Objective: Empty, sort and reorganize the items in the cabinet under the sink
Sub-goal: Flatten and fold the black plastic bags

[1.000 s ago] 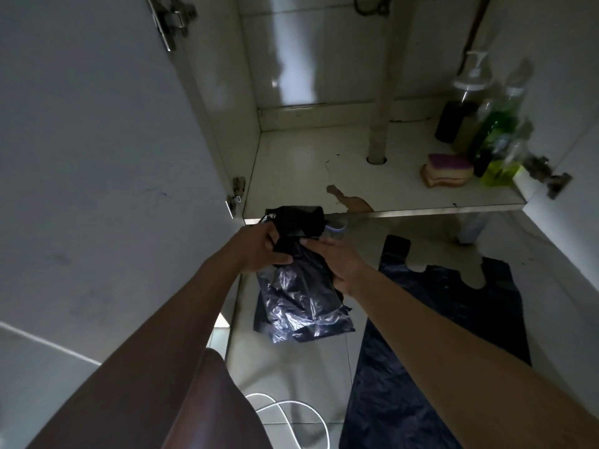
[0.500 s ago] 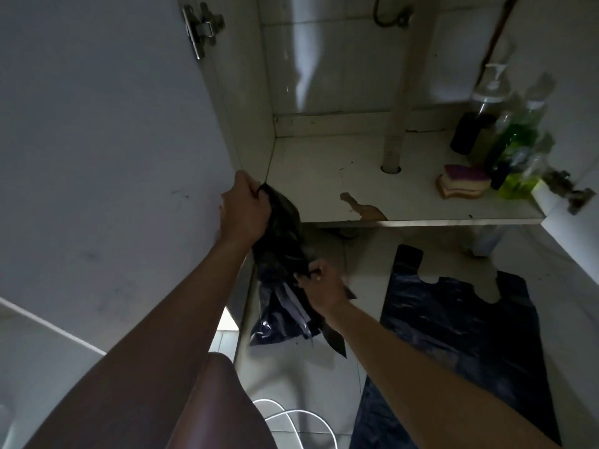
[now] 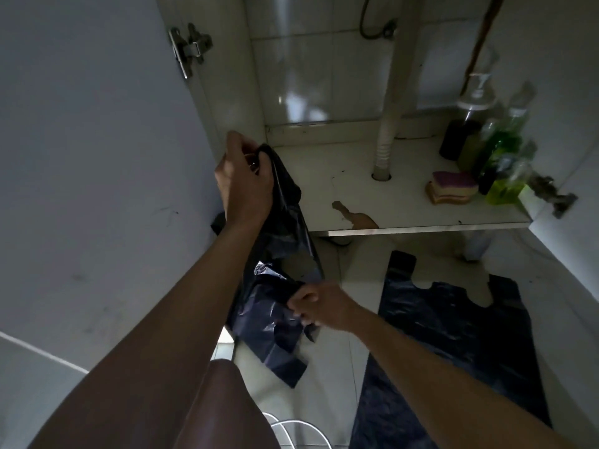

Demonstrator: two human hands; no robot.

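While held stretched before the cabinet floor (image 3: pixel 405 202), black plastic bag (image 3: pixel 278 241): thin, limp, light, likely slippery. Left hand (image 3: pixel 244 183) fingers curl round its top; right hand (image 3: pixel 319 307) pinches lower fold. Best gripped at bunched ends.

The left hand (image 3: pixel 244 186) is higher now than a second ago, up beside the left wall of the cabinet (image 3: pixel 227 92), gripping the top end of the black bag (image 3: pixel 285 222). The right hand (image 3: pixel 319 306) is lower and nearer the person, over the floor tiles (image 3: pixel 353 273), pinching the bag partway down. A second ago the hands were together on a crumpled bundle; now they are well apart. The bag is no longer bunched. It stretches long between them, a handle cut-out shows open in its middle, and its loose end hangs below the right hand.
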